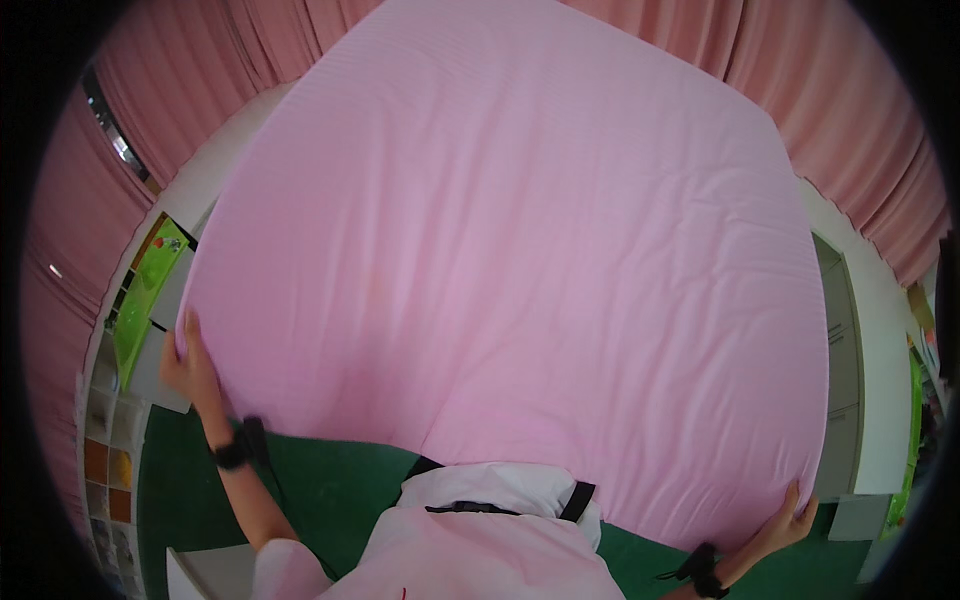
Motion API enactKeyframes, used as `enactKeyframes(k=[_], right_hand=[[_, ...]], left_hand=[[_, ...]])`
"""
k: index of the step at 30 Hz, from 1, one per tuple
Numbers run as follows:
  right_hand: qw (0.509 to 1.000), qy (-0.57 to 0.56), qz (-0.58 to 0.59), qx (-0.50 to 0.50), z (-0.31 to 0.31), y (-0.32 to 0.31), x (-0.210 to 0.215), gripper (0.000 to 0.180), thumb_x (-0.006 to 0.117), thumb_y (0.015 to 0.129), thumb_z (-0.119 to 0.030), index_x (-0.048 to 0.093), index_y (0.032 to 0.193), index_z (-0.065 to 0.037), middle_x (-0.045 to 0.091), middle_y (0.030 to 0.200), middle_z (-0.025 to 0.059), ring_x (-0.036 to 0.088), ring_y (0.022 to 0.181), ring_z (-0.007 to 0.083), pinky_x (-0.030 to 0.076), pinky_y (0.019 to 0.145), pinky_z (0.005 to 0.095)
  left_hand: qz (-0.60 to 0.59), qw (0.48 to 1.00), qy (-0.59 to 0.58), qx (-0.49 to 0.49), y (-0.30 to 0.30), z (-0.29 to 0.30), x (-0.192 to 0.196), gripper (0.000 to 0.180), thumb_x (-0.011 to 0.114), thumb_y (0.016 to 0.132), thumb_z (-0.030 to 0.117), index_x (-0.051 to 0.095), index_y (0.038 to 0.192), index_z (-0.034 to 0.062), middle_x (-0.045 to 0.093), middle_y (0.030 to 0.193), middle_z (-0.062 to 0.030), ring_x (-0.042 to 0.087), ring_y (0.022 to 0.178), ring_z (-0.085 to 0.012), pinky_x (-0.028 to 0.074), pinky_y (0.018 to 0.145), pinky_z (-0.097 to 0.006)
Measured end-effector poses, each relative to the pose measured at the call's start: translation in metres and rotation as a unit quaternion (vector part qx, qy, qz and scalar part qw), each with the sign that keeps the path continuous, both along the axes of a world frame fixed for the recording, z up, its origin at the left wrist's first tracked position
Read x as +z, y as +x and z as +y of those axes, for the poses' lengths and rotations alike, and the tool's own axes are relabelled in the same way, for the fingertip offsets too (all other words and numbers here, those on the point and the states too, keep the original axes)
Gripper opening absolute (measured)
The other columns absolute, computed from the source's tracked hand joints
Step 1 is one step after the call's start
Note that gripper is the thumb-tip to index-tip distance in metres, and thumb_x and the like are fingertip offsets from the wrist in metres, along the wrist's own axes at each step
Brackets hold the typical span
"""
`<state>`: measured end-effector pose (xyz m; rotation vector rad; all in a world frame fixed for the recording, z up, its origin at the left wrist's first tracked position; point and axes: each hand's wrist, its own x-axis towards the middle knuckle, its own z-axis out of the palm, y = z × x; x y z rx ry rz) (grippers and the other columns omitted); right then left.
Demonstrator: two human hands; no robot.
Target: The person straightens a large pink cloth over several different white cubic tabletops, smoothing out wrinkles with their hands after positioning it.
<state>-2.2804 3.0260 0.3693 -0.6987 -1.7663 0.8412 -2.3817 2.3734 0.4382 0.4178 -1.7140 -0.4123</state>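
Note:
A large pink sheet of cloth spreads out in front of me and fills most of the view, with soft folds running down it. At its left edge my left hand grips the cloth, thumb on top. Lower down on the opposite side, my right hand pinches the near right corner area. The sheet's near edge sags toward my waist between the two hands. What lies under the cloth is hidden.
Pink curtains hang along the far side and the left. A green floor shows below the cloth. White cabinets stand at the right, and a shelf with cubbies at the left. A bright green panel leans near the left hand.

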Motion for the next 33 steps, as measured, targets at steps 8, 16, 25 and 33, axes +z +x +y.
enactKeyframes(k=[8,16,25,33], right_hand=[[0.988,-0.049,-0.143,0.039,0.105,-0.012,-0.038,0.031,0.063,0.078,-0.010,0.056,0.103,0.008,0.059,0.093,0.0093,0.052,0.082,0.0135,0.043,0.073,0.0251],[0.992,-0.024,-0.092,-0.087,-0.041,-0.037,0.101,0.034,0.063,0.079,-0.015,0.053,0.103,0.006,0.057,0.092,0.0091,0.052,0.079,0.0144,0.045,0.069,0.0272],[0.994,-0.030,-0.107,-0.023,-0.087,-0.080,0.060,0.033,0.061,0.080,-0.015,0.054,0.100,0.010,0.057,0.090,0.0082,0.049,0.079,0.0136,0.042,0.071,0.0251],[0.966,-0.015,-0.259,0.002,0.035,-0.098,-0.157,0.034,0.062,0.078,-0.022,0.058,0.095,0.008,0.061,0.082,0.0156,0.052,0.072,0.0211,0.043,0.069,0.0340]], left_hand=[[-0.284,0.958,-0.027,0.018,-0.185,-0.137,-0.030,0.044,0.065,0.076,0.034,0.060,0.081,-0.0095,0.056,0.062,-0.0159,0.048,0.060,-0.0158,0.041,0.057,-0.032],[-0.166,0.963,0.151,-0.151,-0.181,-0.144,-0.007,0.029,0.063,0.081,0.023,0.057,0.073,-0.0047,0.046,0.061,0.0012,0.039,0.059,-0.0085,0.034,0.052,-0.026],[-0.217,0.974,0.025,0.054,-0.206,-0.298,-0.056,0.044,0.058,0.082,0.039,0.059,0.087,-0.0047,0.060,0.078,-0.0130,0.055,0.072,-0.0232,0.042,0.065,-0.035],[-0.609,0.779,0.126,-0.077,-0.275,-0.364,-0.247,0.059,0.049,0.083,0.047,0.050,0.106,-0.0078,0.057,0.097,-0.0290,0.053,0.094,-0.0441,0.043,0.080,-0.045]])
